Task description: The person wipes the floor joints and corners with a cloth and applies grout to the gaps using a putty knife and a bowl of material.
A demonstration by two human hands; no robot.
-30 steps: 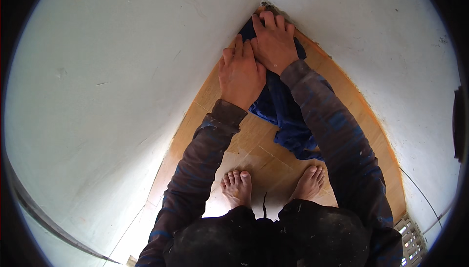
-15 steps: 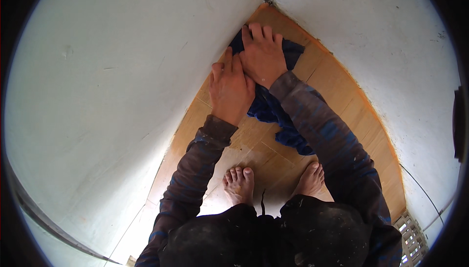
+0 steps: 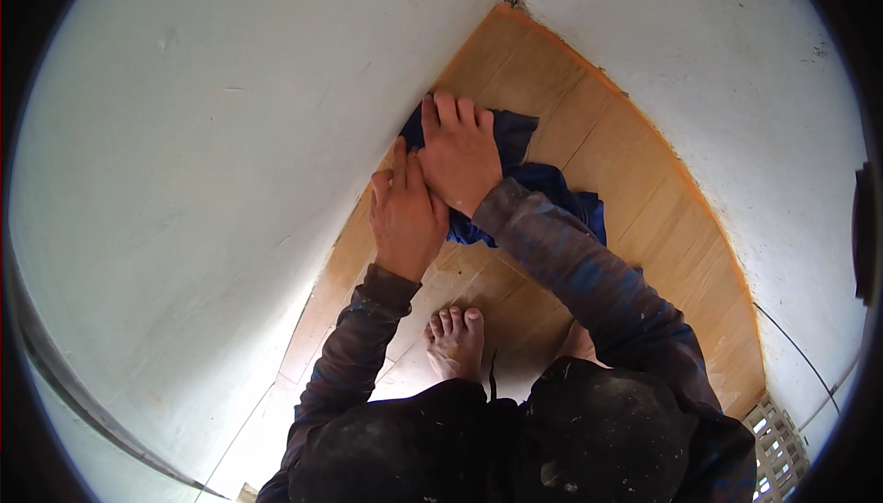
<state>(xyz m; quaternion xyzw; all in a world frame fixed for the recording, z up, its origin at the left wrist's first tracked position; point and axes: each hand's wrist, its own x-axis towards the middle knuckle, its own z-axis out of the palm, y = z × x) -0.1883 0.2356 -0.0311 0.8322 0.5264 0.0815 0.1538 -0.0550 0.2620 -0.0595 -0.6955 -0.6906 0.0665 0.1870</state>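
Note:
A dark blue cloth [image 3: 547,181] lies bunched on the wood-look floor, one edge against the left wall. On its upper part my right hand [image 3: 460,158] presses down, knuckles raised and fingertips bent into the fabric. My left hand [image 3: 409,222] is right beside it, overlapping at the thumb side. Its fingers are apart, pointing along the foot of the wall and touching the cloth's left edge. The palms are hidden, and my right forearm covers part of the cloth.
Pale walls rise on the left [image 3: 212,181] and right [image 3: 662,52], meeting at a far corner with an orange strip [image 3: 676,158] along the right-hand floor edge. My bare left foot [image 3: 455,342] stands close behind the cloth. A perforated crate-like object [image 3: 777,448] sits at lower right.
Both hands have come back from the far corner toward me, sliding along the left wall with the cloth. Its loose end now bunches farther right, and my right foot is more covered.

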